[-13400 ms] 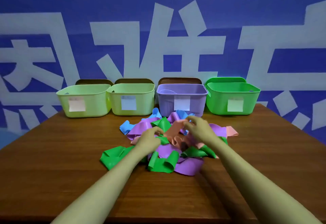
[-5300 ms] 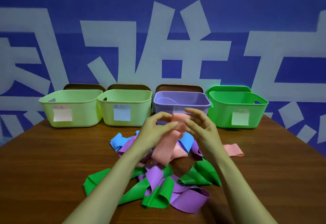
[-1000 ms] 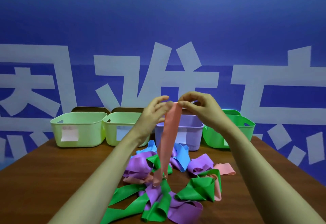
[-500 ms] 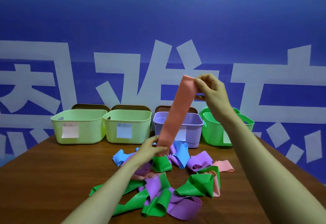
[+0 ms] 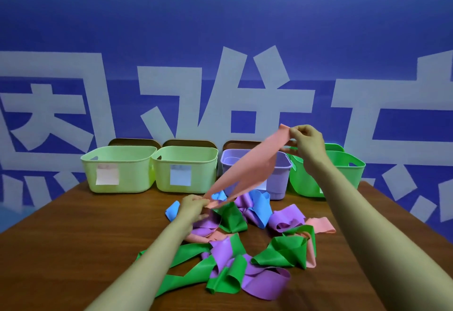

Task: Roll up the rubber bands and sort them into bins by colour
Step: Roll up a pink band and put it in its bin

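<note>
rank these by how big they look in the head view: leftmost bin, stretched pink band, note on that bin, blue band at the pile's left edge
1. leftmost bin and stretched pink band: about alike, band nearer, so unranked
2. note on that bin
3. blue band

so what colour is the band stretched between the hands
Pink; the band shows best in the head view.

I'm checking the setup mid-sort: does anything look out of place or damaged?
Nothing looks damaged or spilled. Only the green plastic bin at the row's right end seems turned slightly out of line with the other three bins, though the wide lens may cause that.
</note>
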A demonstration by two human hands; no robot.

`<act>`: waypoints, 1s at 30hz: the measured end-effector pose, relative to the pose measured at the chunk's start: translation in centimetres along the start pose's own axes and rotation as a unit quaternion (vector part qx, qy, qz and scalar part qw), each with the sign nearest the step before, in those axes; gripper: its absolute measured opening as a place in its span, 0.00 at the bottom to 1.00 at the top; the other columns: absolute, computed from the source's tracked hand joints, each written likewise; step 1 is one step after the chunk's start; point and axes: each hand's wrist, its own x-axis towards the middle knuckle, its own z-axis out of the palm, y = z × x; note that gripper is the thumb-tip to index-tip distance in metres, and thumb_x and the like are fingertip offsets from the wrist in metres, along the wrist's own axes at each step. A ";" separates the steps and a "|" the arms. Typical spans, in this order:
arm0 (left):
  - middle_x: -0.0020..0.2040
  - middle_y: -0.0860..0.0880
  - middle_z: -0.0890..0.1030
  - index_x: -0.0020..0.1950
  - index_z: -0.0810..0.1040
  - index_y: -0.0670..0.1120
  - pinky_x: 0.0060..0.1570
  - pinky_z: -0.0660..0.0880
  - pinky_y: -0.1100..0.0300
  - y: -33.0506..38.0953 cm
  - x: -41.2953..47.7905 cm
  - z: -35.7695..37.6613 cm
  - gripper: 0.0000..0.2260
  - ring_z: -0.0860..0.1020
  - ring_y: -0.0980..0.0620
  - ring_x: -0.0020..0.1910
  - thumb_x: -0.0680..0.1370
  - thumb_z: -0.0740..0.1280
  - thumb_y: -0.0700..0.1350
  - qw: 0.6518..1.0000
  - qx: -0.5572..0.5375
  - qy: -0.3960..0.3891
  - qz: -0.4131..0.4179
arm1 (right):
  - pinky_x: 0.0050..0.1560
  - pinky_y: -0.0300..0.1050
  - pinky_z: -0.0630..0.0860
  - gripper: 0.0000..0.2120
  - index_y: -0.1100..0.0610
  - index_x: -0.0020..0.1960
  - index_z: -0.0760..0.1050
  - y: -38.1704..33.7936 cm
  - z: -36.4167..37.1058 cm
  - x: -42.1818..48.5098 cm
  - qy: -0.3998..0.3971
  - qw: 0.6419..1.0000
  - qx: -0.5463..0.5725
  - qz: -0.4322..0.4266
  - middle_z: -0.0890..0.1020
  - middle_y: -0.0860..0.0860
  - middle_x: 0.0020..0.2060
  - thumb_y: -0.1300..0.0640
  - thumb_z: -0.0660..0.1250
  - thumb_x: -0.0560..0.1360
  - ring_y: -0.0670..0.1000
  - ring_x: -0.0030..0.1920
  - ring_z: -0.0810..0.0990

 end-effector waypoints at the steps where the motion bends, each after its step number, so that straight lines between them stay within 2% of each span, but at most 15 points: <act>1: 0.32 0.47 0.80 0.42 0.75 0.43 0.34 0.76 0.61 0.2 -0.1 -0.1 0.06 0.77 0.53 0.34 0.76 0.65 0.33 0.996 -0.076 -0.036 -0.034 | 0.33 0.43 0.82 0.02 0.62 0.49 0.71 0.2 -0.1 0.2 0.007 1.000 -0.001 0.004 0.77 0.57 0.40 0.63 0.61 0.79 0.51 0.35 0.80; 4: 0.31 0.49 0.82 0.44 0.74 0.43 0.41 0.75 0.57 0.8 -0.4 -1.1 0.11 0.80 0.52 0.36 0.77 0.59 0.29 0.965 -0.234 -0.110 -0.050 | 0.30 0.40 0.80 0.02 0.62 0.50 0.71 1.0 -0.7 1.0 0.036 0.999 -0.004 0.017 0.77 0.59 0.44 0.64 0.59 0.79 0.52 0.37 0.80; 7: 0.32 0.45 0.81 0.44 0.73 0.41 0.36 0.77 0.58 1.0 -1.1 -2.2 0.09 0.80 0.51 0.31 0.75 0.56 0.32 0.920 -0.352 -0.167 -0.042 | 0.28 0.38 0.79 0.03 0.63 0.51 0.70 1.3 -1.2 1.5 0.054 0.998 0.012 0.032 0.76 0.61 0.47 0.65 0.58 0.80 0.52 0.37 0.79; 9: 0.28 0.46 0.76 0.45 0.74 0.40 0.31 0.71 0.61 1.1 -1.2 -2.5 0.07 0.73 0.52 0.28 0.73 0.57 0.36 0.938 -0.291 -0.189 -0.013 | 0.27 0.37 0.79 0.03 0.62 0.50 0.70 1.5 -1.3 1.7 0.058 0.998 0.011 0.036 0.76 0.60 0.46 0.65 0.58 0.80 0.53 0.39 0.79; 10: 0.27 0.48 0.74 0.45 0.74 0.40 0.32 0.68 0.62 1.0 -1.2 -2.3 0.07 0.70 0.52 0.29 0.73 0.57 0.39 0.956 -0.223 -0.191 0.018 | 0.27 0.37 0.78 0.03 0.62 0.49 0.71 1.4 -1.2 1.6 0.055 0.998 0.003 0.032 0.76 0.59 0.45 0.64 0.59 0.80 0.53 0.41 0.79; 12: 0.31 0.51 0.75 0.41 0.78 0.44 0.38 0.68 0.62 0.9 -1.0 -2.0 0.11 0.72 0.53 0.34 0.71 0.64 0.51 0.977 -0.035 -0.189 0.095 | 0.29 0.36 0.77 0.05 0.59 0.45 0.71 1.0 -0.8 1.1 0.011 1.000 -0.005 0.012 0.76 0.56 0.42 0.63 0.60 0.80 0.52 0.40 0.78; 14: 0.40 0.54 0.80 0.40 0.81 0.48 0.49 0.70 0.62 1.0 -1.1 -1.3 0.10 0.77 0.58 0.43 0.70 0.72 0.55 0.955 0.134 -0.190 0.187 | 0.32 0.37 0.78 0.06 0.57 0.44 0.71 0.0 -0.3 0.1 -0.088 0.996 0.002 -0.011 0.75 0.54 0.39 0.62 0.60 0.80 0.49 0.36 0.78; 15: 0.45 0.54 0.80 0.42 0.81 0.50 0.53 0.70 0.62 1.2 -1.2 -0.8 0.09 0.77 0.60 0.48 0.70 0.73 0.54 0.943 0.162 -0.176 0.229 | 0.34 0.37 0.79 0.06 0.58 0.45 0.70 -0.5 0.0 -0.5 -0.143 0.990 0.000 -0.022 0.75 0.53 0.39 0.61 0.60 0.81 0.48 0.35 0.77; 16: 0.50 0.55 0.79 0.46 0.80 0.52 0.55 0.69 0.61 1.8 -1.7 -0.2 0.08 0.76 0.58 0.53 0.71 0.73 0.52 0.942 0.155 -0.151 0.255 | 0.36 0.38 0.79 0.05 0.58 0.46 0.71 -1.1 0.2 -1.0 -0.191 0.981 -0.007 -0.032 0.75 0.52 0.39 0.61 0.61 0.81 0.47 0.34 0.77; 18: 0.56 0.56 0.75 0.57 0.76 0.51 0.57 0.69 0.63 4.2 -3.1 1.2 0.14 0.72 0.57 0.59 0.73 0.73 0.46 0.954 0.078 -0.119 0.263 | 0.38 0.38 0.79 0.05 0.57 0.45 0.72 -2.3 0.5 -1.8 -0.262 0.963 -0.032 -0.053 0.76 0.50 0.37 0.60 0.61 0.80 0.46 0.34 0.76; 21: 0.63 0.50 0.74 0.68 0.67 0.44 0.63 0.69 0.62 9.5 -5.1 3.0 0.27 0.72 0.56 0.63 0.72 0.73 0.40 0.946 0.005 -0.148 0.288 | 0.41 0.39 0.77 0.04 0.56 0.45 0.74 -4.0 0.8 -2.6 -0.320 0.942 -0.052 -0.084 0.78 0.48 0.37 0.59 0.63 0.79 0.46 0.38 0.77; 24: 0.59 0.48 0.80 0.64 0.73 0.44 0.58 0.75 0.63 13.6 -7.0 4.0 0.20 0.78 0.54 0.59 0.74 0.71 0.43 0.926 -0.014 -0.212 0.313 | 0.38 0.36 0.75 0.04 0.61 0.48 0.76 -5.6 0.7 -3.4 -0.324 0.930 -0.091 -0.148 0.79 0.50 0.38 0.60 0.65 0.78 0.47 0.39 0.76; 26: 0.53 0.47 0.83 0.61 0.76 0.45 0.54 0.78 0.59 14.7 -8.0 4.7 0.14 0.82 0.51 0.53 0.76 0.69 0.45 0.918 -0.005 -0.243 0.315 | 0.35 0.34 0.73 0.04 0.60 0.47 0.78 -6.3 0.8 -3.9 -0.300 0.929 -0.119 -0.182 0.80 0.53 0.39 0.60 0.67 0.77 0.48 0.39 0.75; 28: 0.45 0.48 0.85 0.55 0.79 0.44 0.47 0.79 0.60 14.1 -8.7 5.4 0.07 0.84 0.52 0.45 0.78 0.66 0.42 0.919 -0.010 -0.261 0.296 | 0.32 0.33 0.72 0.02 0.57 0.44 0.79 -6.7 0.9 -4.1 -0.257 0.942 -0.107 -0.189 0.80 0.50 0.35 0.61 0.69 0.75 0.46 0.36 0.74; 30: 0.39 0.50 0.85 0.48 0.80 0.44 0.42 0.79 0.63 11.8 -8.8 5.9 0.06 0.83 0.54 0.39 0.80 0.63 0.41 0.926 -0.007 -0.272 0.261 | 0.33 0.34 0.71 0.04 0.56 0.42 0.79 -6.9 0.9 -4.0 -0.206 0.950 -0.093 -0.217 0.80 0.45 0.31 0.63 0.70 0.75 0.43 0.32 0.75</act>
